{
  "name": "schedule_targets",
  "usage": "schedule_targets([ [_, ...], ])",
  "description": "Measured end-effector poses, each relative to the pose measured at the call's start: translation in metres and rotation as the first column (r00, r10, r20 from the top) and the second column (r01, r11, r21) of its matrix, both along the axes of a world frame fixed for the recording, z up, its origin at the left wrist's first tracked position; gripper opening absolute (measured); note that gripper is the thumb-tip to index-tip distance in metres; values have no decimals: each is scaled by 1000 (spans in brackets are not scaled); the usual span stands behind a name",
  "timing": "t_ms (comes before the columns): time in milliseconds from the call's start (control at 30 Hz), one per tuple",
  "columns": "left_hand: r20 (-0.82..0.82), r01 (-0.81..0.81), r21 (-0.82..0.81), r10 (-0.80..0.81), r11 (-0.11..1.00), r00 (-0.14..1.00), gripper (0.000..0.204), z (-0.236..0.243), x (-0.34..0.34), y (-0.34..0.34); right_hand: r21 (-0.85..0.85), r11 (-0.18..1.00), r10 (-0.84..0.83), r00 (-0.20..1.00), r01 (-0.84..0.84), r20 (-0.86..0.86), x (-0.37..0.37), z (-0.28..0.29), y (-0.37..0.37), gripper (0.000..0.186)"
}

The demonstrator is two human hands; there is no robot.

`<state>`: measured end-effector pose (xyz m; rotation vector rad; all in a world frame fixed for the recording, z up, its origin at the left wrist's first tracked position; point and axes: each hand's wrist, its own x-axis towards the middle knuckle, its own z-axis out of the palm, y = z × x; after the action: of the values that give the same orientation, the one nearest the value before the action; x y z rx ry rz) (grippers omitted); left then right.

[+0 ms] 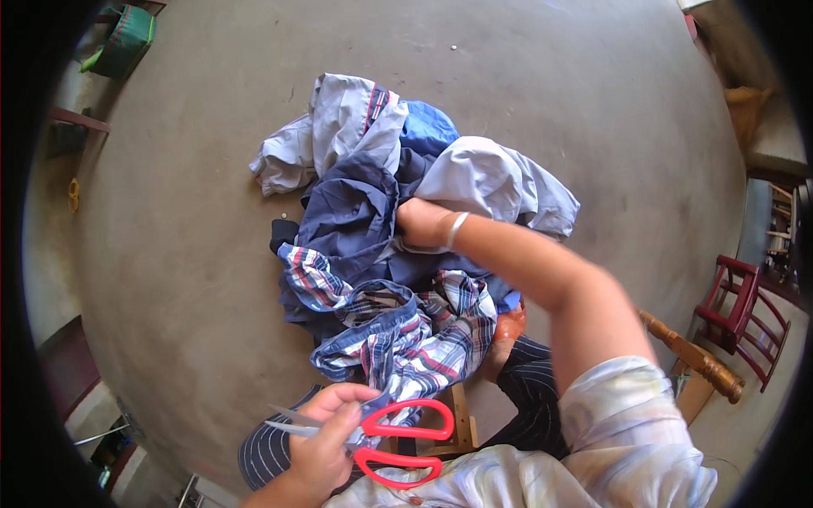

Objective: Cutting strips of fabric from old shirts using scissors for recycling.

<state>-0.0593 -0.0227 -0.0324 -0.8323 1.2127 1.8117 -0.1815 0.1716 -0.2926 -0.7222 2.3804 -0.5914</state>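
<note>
My left hand is closed around the blades of a pair of scissors with red handles, low in the view. The handles point right and the blade tips stick out to the left. Blue trim of a plaid shirt is pinched by the same fingers. Over the middle of a clothes heap, my right hand is closed at the edge of a dark navy garment; its fingertips are partly hidden. Beside that hand lies a light grey garment.
Another light grey garment with striped trim and a bright blue cloth top the heap on the concrete floor. At right stand a dark red chair and a turned wooden piece. A green bag is far left.
</note>
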Motion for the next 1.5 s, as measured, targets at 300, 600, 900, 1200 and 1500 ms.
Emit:
schedule_targets([
  [300, 84, -335, -164, 352, 928, 932, 18, -1, -11, -25, -272, 316, -785, 412, 909, 463, -169, -1, 129, 9],
  [600, 52, -443, -442, 516, 780, 855, 22, -10, 9, -33, -227, 252, -961, 271, 941, 58, -265, -73, 154, 13],
  [900, 75, -518, -543, 652, 661, 754, 19, -14, 15, -25, 43, 539, -764, 509, 841, -397, -285, -99, 161, 17],
  [1200, 37, -543, -413, 609, 731, 792, 18, -16, 11, -20, 253, 608, -625, 650, 752, -431, -276, -103, 158, 17],
  [1500, -37, -613, -318, 636, 724, 771, 17, -3, 23, -25, -608, 14, -98, 606, 794, 790, -250, -24, 68, 4],
])
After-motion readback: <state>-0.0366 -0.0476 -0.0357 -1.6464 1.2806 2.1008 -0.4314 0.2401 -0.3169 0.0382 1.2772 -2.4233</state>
